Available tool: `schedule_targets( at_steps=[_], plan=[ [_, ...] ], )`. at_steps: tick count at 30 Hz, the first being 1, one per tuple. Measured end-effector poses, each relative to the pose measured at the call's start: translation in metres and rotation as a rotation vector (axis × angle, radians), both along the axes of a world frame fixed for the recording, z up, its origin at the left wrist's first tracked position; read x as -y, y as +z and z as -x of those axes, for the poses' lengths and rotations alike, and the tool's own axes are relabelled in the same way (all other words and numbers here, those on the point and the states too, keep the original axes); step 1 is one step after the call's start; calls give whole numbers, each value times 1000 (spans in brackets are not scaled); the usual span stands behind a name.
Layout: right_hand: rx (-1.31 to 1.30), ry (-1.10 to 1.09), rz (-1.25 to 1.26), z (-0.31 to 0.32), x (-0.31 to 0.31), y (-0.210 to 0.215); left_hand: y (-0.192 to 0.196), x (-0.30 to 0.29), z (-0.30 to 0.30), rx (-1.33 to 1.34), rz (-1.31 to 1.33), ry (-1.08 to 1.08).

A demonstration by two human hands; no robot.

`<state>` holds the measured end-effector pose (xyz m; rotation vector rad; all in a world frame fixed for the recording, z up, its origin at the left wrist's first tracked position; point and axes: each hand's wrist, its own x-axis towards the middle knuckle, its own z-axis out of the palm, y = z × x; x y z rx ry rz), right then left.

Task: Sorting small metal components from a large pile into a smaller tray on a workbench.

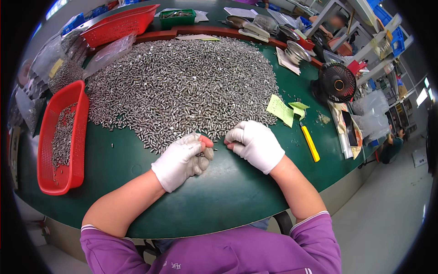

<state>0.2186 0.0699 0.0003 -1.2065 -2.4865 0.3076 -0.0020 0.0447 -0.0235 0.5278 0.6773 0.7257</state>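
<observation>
A large heap of small silvery cylindrical metal parts (182,86) covers the far and middle part of the green table (219,201). My left hand (180,160), in a white glove with some fingertips bare, is at the heap's near edge. Its fingers are curled in toward the palm, and whatever lies within them is hidden. My right hand (255,146), gloved likewise, is a short way to the right, also at the near edge. Its thumb and forefinger are drawn together; anything between them is too small to make out.
To the left stands a red plastic basket (82,150) holding more small metal parts. A yellow-handled cutter (310,144) lies right of my right hand, near green paper notes (280,109). Farther right is a black fan (336,83). Another red basket (123,25) sits far left.
</observation>
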Motion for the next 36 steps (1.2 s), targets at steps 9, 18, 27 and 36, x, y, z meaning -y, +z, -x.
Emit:
schedule_targets(
  at_steps=[9,18,27,36],
  plan=[
    [61,121,-92,-1,-3,8,-2,0,0,29,8,7],
    [-132,146,-58,7,2,5,3,3,-4,-150,-110,-112],
    [-241,250,-108,14,8,7,10,2,-4,-256,-191,-208],
    [-135,48,-121,3,-4,0,1,0,1,-153,-155,-195]
  ],
)
